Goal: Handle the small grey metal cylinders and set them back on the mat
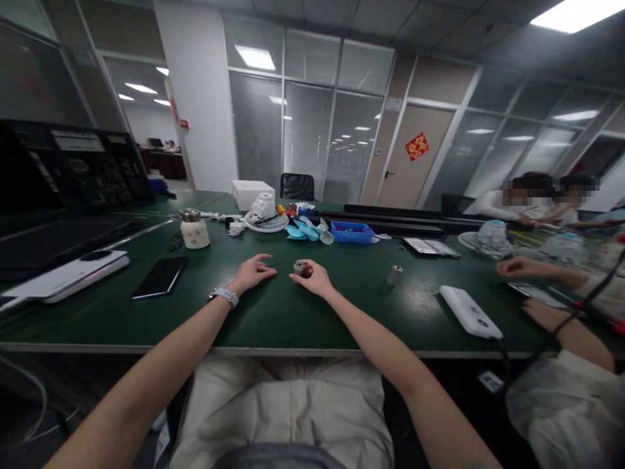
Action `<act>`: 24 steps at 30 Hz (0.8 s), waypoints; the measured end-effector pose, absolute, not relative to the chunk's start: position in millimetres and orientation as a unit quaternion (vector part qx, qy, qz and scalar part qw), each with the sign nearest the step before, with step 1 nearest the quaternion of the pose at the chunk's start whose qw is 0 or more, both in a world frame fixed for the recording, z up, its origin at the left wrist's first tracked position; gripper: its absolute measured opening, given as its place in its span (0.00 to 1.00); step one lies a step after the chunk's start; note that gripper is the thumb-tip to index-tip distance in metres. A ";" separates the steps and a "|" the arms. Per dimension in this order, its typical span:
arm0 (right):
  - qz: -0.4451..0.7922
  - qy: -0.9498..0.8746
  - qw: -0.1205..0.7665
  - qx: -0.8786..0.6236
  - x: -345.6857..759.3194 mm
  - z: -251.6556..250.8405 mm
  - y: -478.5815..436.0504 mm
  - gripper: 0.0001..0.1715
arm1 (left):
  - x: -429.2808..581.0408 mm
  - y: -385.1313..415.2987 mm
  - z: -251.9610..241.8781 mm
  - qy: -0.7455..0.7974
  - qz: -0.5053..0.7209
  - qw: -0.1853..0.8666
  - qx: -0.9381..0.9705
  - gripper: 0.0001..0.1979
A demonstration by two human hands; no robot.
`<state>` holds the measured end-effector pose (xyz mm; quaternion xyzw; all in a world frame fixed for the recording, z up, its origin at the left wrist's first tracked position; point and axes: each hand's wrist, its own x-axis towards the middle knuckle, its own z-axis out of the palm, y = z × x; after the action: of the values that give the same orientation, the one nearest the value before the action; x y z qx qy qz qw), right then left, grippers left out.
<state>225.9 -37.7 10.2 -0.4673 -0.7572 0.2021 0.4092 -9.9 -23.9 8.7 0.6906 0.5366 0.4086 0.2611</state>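
My right hand [317, 280] curls its thumb and fingers around a small grey metal cylinder [299, 266] standing upright at the middle of the green table [273, 319]. Just left of it is my left hand [251, 273], fingers apart and nothing in them, with a watch [224, 297] on the wrist. A second small metal cylinder [395, 275], similar in look, stands on the table to the right, apart from both hands. The lower part of the held cylinder is partly covered by my fingers.
Farther back lie a white fan grille [267, 223], light-blue fan blades [307, 229] and a blue basket [352, 232]. A cream jar [195, 233] and a black phone [160, 278] are on the left. Right are a white power bank [469, 311] and a co-worker's hand [517, 266].
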 end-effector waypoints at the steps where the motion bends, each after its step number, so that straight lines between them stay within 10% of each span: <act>1: 0.194 -0.757 0.406 -0.474 225.0 11.6 -39.7 0.29 | -10.7 -23.4 7.3 0.536 0.396 0.263 0.698 0.35; 14: -0.069 -0.651 0.115 -0.747 389.1 109.0 18.2 0.22 | 0.8 -25.7 15.3 0.624 0.480 0.162 0.596 0.27; 24: -0.033 -0.602 0.024 -0.798 441.2 85.1 26.7 0.19 | -4.8 -22.9 14.0 0.678 0.505 0.118 0.521 0.25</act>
<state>441.2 26.7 85.1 -0.7977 -0.6017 -0.0330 0.0240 -4.8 -22.9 14.0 0.5213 0.6778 0.5047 0.1184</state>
